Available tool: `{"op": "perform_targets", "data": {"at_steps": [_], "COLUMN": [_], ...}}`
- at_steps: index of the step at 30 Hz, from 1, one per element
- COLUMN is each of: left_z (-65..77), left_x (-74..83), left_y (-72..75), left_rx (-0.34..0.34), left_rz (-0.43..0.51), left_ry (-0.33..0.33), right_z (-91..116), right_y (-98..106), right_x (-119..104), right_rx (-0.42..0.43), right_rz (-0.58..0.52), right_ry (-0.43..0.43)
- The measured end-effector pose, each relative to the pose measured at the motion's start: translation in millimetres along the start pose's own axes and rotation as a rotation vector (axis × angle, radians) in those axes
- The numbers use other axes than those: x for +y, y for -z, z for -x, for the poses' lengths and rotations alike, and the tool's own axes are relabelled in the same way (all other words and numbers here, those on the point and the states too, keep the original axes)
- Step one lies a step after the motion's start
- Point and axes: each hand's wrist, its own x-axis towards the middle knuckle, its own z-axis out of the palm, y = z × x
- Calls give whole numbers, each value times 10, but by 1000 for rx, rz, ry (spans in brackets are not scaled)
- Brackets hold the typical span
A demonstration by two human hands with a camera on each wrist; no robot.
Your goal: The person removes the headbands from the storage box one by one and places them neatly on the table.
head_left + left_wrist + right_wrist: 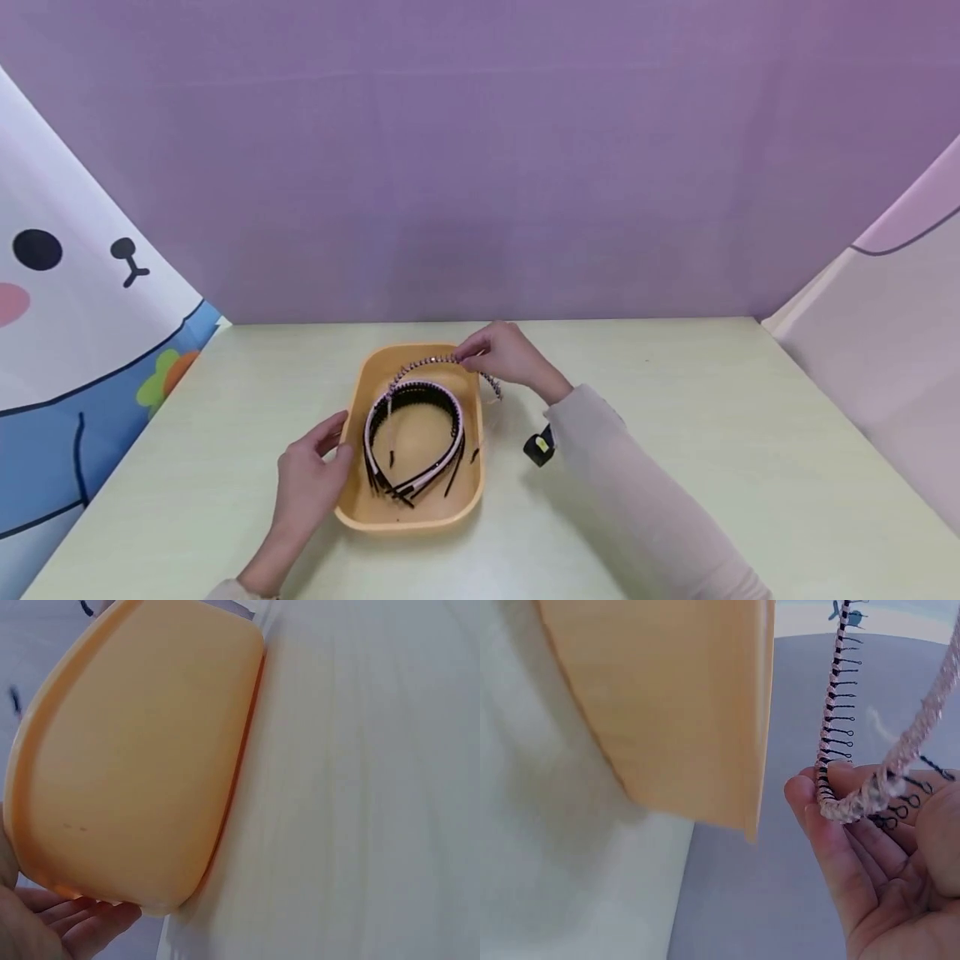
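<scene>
Sleeve (652, 500), tray (408, 527) on pale table (750, 450), purple backdrop (480, 167)

Pale green, flat tabletop (697, 450), faintly grained. Upright behind its far edge: lightly creased purple fabric backdrop (480, 167). Left side: printed sheet (82, 350), white cartoon animal in blue with green-and-orange flower. Right side: white-and-pink sheet (885, 350), black outline.

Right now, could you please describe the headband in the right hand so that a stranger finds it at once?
On the table is a yellow tray. Over its far right corner, the right hand pinches a pinkish headband with small loops. The other headbands lie in the tray; only this one is held.
</scene>
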Motion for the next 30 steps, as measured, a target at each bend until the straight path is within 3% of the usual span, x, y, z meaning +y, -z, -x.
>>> {"op": "perform_targets", "data": {"at_steps": [14,30], "left_z": [-19,-31], "left_x": [-12,-27], "left_y": [12,-20], "left_rx": [39,8], "left_rz": [-37,-16], "left_ry": [26,37], "right_z": [141,265], "right_y": [278,503], "right_x": [231,464], "right_rx": [-8,9], "right_rz": [48,20], "right_ry": [-95,-169]}}
